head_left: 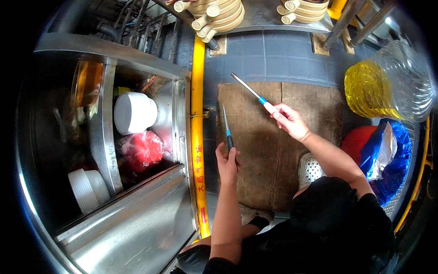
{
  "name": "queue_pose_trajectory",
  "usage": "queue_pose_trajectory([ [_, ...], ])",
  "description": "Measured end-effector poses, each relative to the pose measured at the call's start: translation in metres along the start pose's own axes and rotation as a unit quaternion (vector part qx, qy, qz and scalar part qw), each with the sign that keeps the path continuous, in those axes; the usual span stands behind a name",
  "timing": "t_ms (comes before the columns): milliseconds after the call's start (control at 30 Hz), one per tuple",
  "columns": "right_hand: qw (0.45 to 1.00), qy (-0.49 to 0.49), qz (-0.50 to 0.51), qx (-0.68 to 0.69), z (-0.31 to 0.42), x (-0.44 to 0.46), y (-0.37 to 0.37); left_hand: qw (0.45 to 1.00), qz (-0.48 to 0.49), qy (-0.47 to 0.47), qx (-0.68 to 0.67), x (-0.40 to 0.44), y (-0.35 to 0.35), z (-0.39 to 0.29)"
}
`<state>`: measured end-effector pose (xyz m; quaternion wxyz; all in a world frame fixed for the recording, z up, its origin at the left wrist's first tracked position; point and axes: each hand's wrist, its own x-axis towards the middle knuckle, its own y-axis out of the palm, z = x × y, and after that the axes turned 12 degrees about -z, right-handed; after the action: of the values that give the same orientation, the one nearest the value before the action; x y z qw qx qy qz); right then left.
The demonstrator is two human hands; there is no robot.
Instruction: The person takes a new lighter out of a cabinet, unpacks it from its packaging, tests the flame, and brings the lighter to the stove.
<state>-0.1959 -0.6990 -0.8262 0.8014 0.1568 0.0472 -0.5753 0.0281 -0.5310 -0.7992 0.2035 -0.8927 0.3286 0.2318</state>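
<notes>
Gripping a slim tool apiece, both hands are out over the wooden board (255, 182)! Left hand (228, 165) has thumb and fingers about the dark handle of the black-and-blue tool (230, 140), its thin shaft angled up near the yellow pipe (197, 91). Right hand (291, 121) closes round the white-and-blue tool (269, 107), thumb along the grip, its long metal rod reaching diagonally toward the dark tiles (285, 64). How far along? Both tools are already in hand, held well apart, and neither tip appears to touch anything; no finished work shows, and what's left can't be told. Off left, white bowls (132, 113) sit inside the steel cabinet (123, 223).
</notes>
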Motion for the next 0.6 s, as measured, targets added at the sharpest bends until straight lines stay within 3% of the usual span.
queue_pose_trajectory([
  [600,0.999,0.029,0.007,0.02,-0.007,0.002,-0.008,1.0,-0.004,-0.016,-0.014,0.004,0.002,0.019],
])
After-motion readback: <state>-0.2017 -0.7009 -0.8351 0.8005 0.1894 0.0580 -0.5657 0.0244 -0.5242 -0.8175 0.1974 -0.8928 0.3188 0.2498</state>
